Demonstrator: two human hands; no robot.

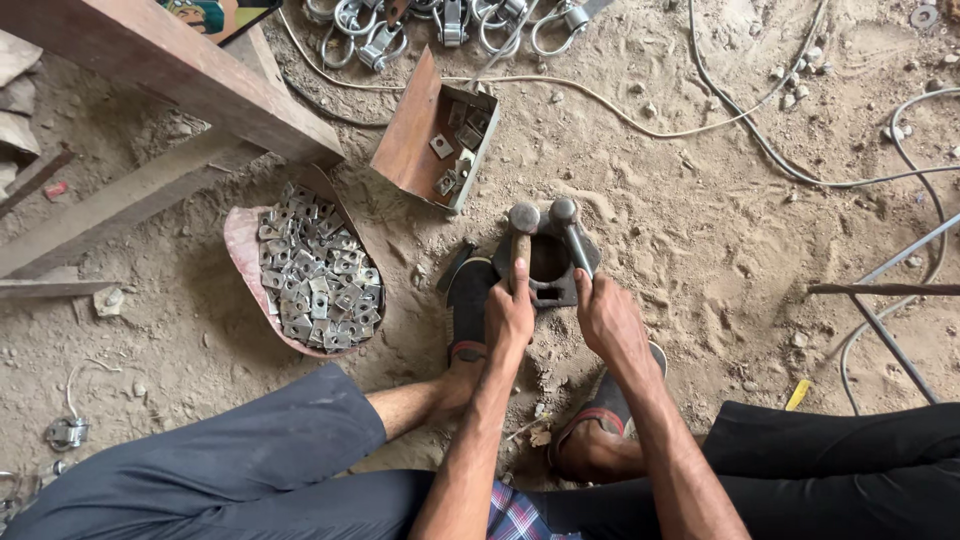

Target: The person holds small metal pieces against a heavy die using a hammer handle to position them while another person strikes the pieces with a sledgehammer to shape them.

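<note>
Two hands work close together over a dark metal block (548, 262) that sits on the sandy ground (720, 230) between the person's sandalled feet. The left hand (510, 315) is closed around the wooden handle of a hammer (523, 222), whose round head rests at the block's far edge. The right hand (608, 318) is wrapped tight on a steel punch (572, 232), its rounded top just beside the hammer head and its shaft slanting down toward the block.

To the left, a shallow reddish pan (243, 255) holds a heap of small square metal plates (318, 278), and a tilted open metal box (412, 135) beyond it carries a few more. Cables (760, 140) trail across the sand, and a cluster of clamps (440, 25) lies at the top.

As I see it, the danger is the closeness: the punch-holding fingers sit right under the hammer's path, so a glancing blow could catch them. The block rests on loose sand and could shift or tip under a strike, and both feet lie just beside it, barely covered.
</note>
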